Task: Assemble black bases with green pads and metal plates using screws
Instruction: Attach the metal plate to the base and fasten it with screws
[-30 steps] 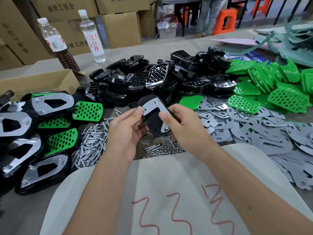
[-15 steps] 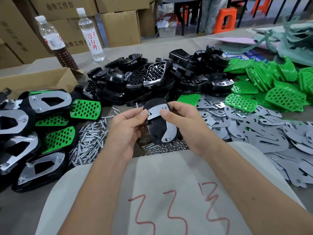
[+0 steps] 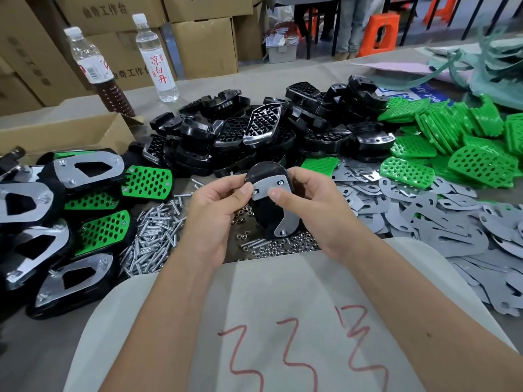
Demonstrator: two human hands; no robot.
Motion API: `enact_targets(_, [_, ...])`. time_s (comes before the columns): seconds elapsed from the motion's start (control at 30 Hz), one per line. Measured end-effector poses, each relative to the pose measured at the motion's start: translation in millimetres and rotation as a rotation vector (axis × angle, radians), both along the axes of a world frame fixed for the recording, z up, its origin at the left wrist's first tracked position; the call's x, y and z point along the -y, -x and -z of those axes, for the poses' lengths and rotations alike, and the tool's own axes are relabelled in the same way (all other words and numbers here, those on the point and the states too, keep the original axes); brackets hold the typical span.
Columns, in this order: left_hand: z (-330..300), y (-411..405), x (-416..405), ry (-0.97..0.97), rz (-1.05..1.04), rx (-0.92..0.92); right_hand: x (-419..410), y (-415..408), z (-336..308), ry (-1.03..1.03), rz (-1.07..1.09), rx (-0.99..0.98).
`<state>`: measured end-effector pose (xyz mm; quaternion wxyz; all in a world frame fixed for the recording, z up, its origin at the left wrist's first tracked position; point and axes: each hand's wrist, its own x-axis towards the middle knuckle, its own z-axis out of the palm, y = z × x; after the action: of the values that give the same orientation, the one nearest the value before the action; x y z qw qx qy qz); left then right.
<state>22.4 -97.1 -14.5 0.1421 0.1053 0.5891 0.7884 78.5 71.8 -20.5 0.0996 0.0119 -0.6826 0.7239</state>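
Observation:
A black base [image 3: 266, 213] with a metal plate [image 3: 283, 205] on its face is held upright above the table between both hands. My left hand [image 3: 215, 210] pinches its left edge, thumb tip by a screw in the plate. My right hand [image 3: 319, 205] grips the right side, thumb pressed on the plate. Loose screws [image 3: 152, 236] lie in a heap to the left, and small nuts [image 3: 280, 247] lie under the base. Behind are a pile of black bases [image 3: 254, 134], green pads [image 3: 464, 142] at the right and loose metal plates [image 3: 424, 219].
Several assembled pieces [image 3: 59, 210] are stacked at the left, beside an open cardboard box [image 3: 65, 131]. Two bottles [image 3: 155, 58] stand at the back, with cartons behind them. A white sheet with red marks [image 3: 283, 335] covers the near edge.
Both hands lifted the base slightly and turned it more upright. My left thumb has moved onto the plate's upper left corner by the screw.

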Motion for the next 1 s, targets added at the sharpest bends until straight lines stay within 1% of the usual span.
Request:
enact_targets(0.1, [0.9, -4.4, -2.7, 0.007, 0.032, -0.034, -0.6, 0.7, -0.7, 0.058, -0.047, 0.027])
enact_targets(0.2, [1.6, -7.9, -6.3, 0.039, 0.048, -0.089, -1.3, 1.4, -0.9, 0.072, -0.055, 0.043])
enact_targets(0.27, [0.7, -8.1, -7.5, 0.041, 0.049, -0.09, -0.6, 1.0, -0.5, 0.091, -0.072, 0.052])
enact_targets(0.4, [0.7, -7.5, -6.0, 0.05, 0.065, -0.106, 1.6, 0.0, -0.1, 0.109, -0.083, -0.013])
enact_targets(0.5, [0.1, -9.3, -5.7, 0.013, 0.085, -0.122, 0.6, -0.6, 1.1, 0.136, -0.116, -0.046])
enact_targets(0.6, [0.1, -9.9, -7.2, 0.01, 0.062, -0.15, -0.6, -0.3, 2.2, 0.176, -0.142, -0.053])
enact_targets(0.73, [1.7, -10.1, -12.2, 0.042, 0.011, -0.243, -3.1, 0.2, 2.1, 0.219, -0.15, -0.052])
enact_targets(0.83, [1.0, -10.4, -19.2, 0.078, -0.059, -0.287, -2.2, 0.1, 1.3, 0.177, -0.091, -0.031])
enact_targets(0.9, [0.1, -9.9, -24.1, 0.093, -0.081, -0.251, -3.4, -0.2, -1.7, 0.143, -0.042, -0.035])
enact_targets(1.0, [-2.2, -9.5, -32.1, 0.126, -0.125, -0.214, -15.5, -1.6, -9.0, 0.198, 0.084, -0.054])
